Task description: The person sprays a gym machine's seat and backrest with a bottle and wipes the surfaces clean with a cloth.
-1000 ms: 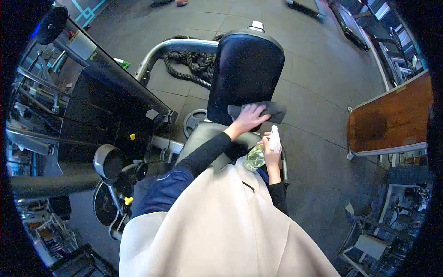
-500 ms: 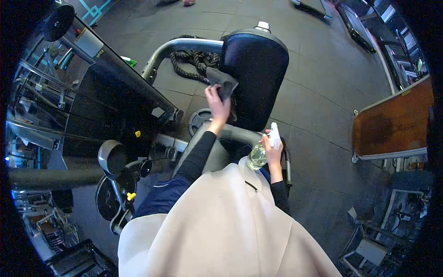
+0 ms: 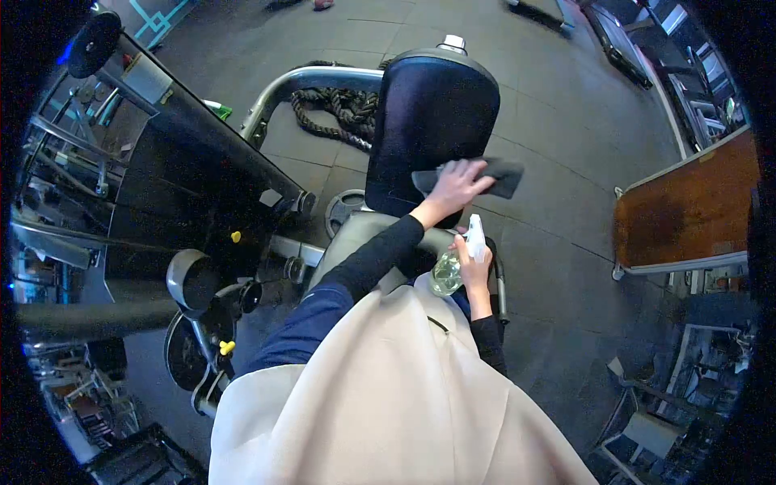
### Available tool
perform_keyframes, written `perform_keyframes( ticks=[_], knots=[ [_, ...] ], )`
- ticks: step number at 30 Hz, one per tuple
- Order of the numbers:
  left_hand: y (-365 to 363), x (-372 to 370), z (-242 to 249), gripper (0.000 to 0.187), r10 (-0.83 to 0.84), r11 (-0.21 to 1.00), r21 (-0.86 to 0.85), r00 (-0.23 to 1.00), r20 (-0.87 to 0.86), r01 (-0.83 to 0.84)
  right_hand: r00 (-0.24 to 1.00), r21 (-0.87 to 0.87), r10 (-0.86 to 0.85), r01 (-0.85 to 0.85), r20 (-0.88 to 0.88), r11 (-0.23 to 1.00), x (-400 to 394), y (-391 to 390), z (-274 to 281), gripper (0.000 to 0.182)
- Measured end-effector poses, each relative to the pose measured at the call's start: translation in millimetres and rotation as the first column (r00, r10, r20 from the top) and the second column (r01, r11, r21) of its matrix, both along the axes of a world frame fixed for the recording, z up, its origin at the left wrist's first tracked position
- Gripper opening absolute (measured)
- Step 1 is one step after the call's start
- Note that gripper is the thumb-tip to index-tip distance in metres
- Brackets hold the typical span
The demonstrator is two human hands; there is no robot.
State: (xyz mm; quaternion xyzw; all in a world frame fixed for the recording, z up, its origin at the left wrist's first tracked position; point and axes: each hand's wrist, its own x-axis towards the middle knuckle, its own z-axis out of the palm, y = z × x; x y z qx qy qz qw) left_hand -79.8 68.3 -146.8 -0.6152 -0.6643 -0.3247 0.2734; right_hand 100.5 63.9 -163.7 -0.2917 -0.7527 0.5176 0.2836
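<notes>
My left hand [image 3: 457, 187] presses a dark grey cloth [image 3: 505, 176] against the lower right part of a black padded backrest [image 3: 432, 105]. Part of the cloth sticks out past the pad's right edge. In my right hand [image 3: 475, 263] is a spray bottle [image 3: 446, 275] with a white trigger head and pale yellowish liquid. The fingers wrap round its neck, close to my lap. Between my arms and the backrest lies a grey padded roller or seat part [image 3: 356, 242] of the machine.
A coiled black rope [image 3: 343, 113] lies on the floor behind a curved metal frame tube [image 3: 315, 74]. To the left stands a weight machine with a dark panel [image 3: 178, 194] and yellow knobs [image 3: 227, 347]. A brown board [image 3: 687, 206] on a metal frame is at the right.
My left hand has swept the cloth from the backrest's left edge across to its lower right side. My right hand keeps the spray bottle in nearly the same place.
</notes>
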Motion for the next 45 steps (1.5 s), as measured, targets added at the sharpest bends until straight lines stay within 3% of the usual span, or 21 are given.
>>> perform_keyframes(
  ticks=[2,7,12,19,22,24,26,29,32,34,36,37,38,43,45],
  knots=[
    [-12,-7,12,0.05,0.09,0.995,0.019,0.984,0.151,-0.094,1.0,-0.003,-0.016,0.016,0.014,1.0,1,-2,2,0.03],
    [-43,-33,13,0.051,0.237,0.939,0.142,0.889,0.392,-0.313,0.996,-0.15,-0.036,0.023,-0.078,0.988,0,-2,-3,0.032],
    [-81,-59,12,0.047,0.363,0.84,0.171,0.769,0.527,-0.514,0.999,-0.112,0.001,-0.006,-0.039,0.994,1,4,-11,0.033],
    [-80,-67,-6,0.044,0.346,0.656,0.182,0.506,0.79,-0.732,1.0,-0.15,0.004,-0.008,-0.028,0.989,-2,3,-4,0.035],
    [-56,-40,16,0.05,0.338,0.739,0.216,0.629,0.7,-0.637,1.0,-0.156,0.002,-0.004,-0.014,0.988,-5,2,-4,0.036],
    [-33,-23,29,0.038,0.317,0.81,0.244,0.748,0.583,-0.534,1.0,-0.152,0.008,-0.008,-0.005,0.988,-6,3,-6,0.036],
    [-12,-6,35,0.041,0.237,0.884,0.232,0.815,0.529,-0.407,1.0,-0.129,0.011,-0.011,0.001,0.992,-5,5,-10,0.037],
    [13,2,31,0.039,0.146,0.973,0.133,0.951,0.272,-0.187,1.0,-0.074,0.004,-0.004,0.002,0.997,-5,6,-15,0.036],
    [28,3,27,0.029,0.06,0.996,0.068,0.994,-0.096,-0.054,1.0,-0.058,-0.01,0.01,-0.003,0.998,-4,3,-10,0.035],
    [24,-2,26,0.033,0.029,0.991,0.131,0.995,-0.1,-0.016,1.0,-0.096,-0.012,0.01,-0.024,0.995,-4,2,-8,0.034],
    [11,-8,23,0.041,0.099,0.992,0.078,0.994,0.043,-0.102,1.0,-0.083,-0.017,0.015,-0.019,0.996,-3,3,-6,0.034],
    [-1,-11,33,0.032,0.112,0.984,0.123,0.984,0.139,-0.129,1.0,-0.08,-0.021,0.019,-0.013,0.997,-1,2,-6,0.034],
    [-9,-15,34,0.043,0.109,0.976,0.16,0.971,0.214,-0.145,1.0,-0.093,-0.011,0.01,-0.002,0.996,0,2,-7,0.035],
    [-63,-43,6,0.053,0.217,0.949,0.128,0.893,0.395,-0.287,1.0,-0.139,0.016,-0.015,0.008,0.99,-2,4,-6,0.038],
    [-89,-49,-3,0.048,0.276,0.93,0.094,0.842,0.463,-0.356,1.0,-0.154,0.02,-0.018,0.013,0.988,-3,3,-2,0.037]
  ],
)
